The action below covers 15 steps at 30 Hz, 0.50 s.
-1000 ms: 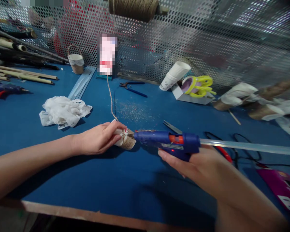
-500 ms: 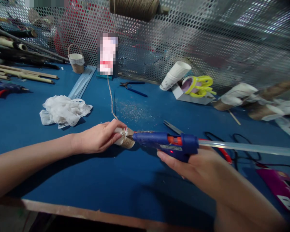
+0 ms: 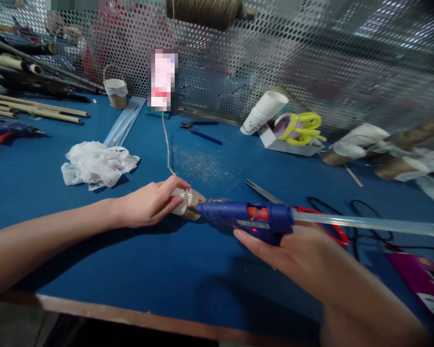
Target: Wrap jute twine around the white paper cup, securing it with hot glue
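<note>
My left hand (image 3: 162, 200) is closed on a small paper cup (image 3: 180, 205) lying on its side, its one end wrapped in brown twine. A strand of twine (image 3: 167, 144) runs from the cup up towards the big spool (image 3: 202, 11) above. In my right hand (image 3: 285, 250) is a blue hot glue gun (image 3: 246, 217) with its small red light on and a long clear glue stick (image 3: 365, 222) out of the back. The gun's nozzle meets the twine-covered part of the cup; whether glue is coming out I cannot tell.
Scissors (image 3: 262, 191) lie partly behind the glue gun, and blue-handled pliers (image 3: 202, 132) farther back. White lace (image 3: 99, 164) is heaped at left, near a finished little basket (image 3: 116, 92). Stacked paper cups (image 3: 264, 112) lean on a white box (image 3: 289, 145). A purple power strip (image 3: 417, 284) sits at right.
The glue gun has shifted slightly left, and its nozzle now covers more of the cup's twine. My left hand keeps its hold; the whole view has moved a little.
</note>
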Available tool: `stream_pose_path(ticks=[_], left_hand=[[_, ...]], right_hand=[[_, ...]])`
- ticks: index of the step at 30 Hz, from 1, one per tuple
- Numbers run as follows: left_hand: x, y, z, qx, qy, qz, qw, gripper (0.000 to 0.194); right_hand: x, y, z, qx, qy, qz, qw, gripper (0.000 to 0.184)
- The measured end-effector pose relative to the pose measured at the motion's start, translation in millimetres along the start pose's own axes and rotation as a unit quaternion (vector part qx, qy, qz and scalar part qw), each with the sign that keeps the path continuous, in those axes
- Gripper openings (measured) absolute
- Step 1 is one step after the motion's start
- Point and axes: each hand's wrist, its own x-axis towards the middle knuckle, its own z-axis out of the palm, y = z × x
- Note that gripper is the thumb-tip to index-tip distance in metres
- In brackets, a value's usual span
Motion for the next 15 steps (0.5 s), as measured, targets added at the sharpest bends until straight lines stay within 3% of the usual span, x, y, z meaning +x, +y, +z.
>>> stream_pose_path(ticks=[4,10,15], left_hand=[[0.4,0.1,-0.2,-0.002,0.001,-0.003,1.000,0.027],[0.5,0.5,-0.1,-0.017,0.001,-0.001,1.000,0.025],[0.3,1.4,-0.5,-0.020,0.001,0.002,1.000,0.025]], right_hand=[[1.2,-1.9,-1.4,0.015,-0.019,0.006,1.000,0.034],[3.4,-1.3,-4.7,0.012,-0.023,0.003,1.000,0.045],[5.5,1.7,-2.1,0.032,0.005,0.035,0.999,0.030]])
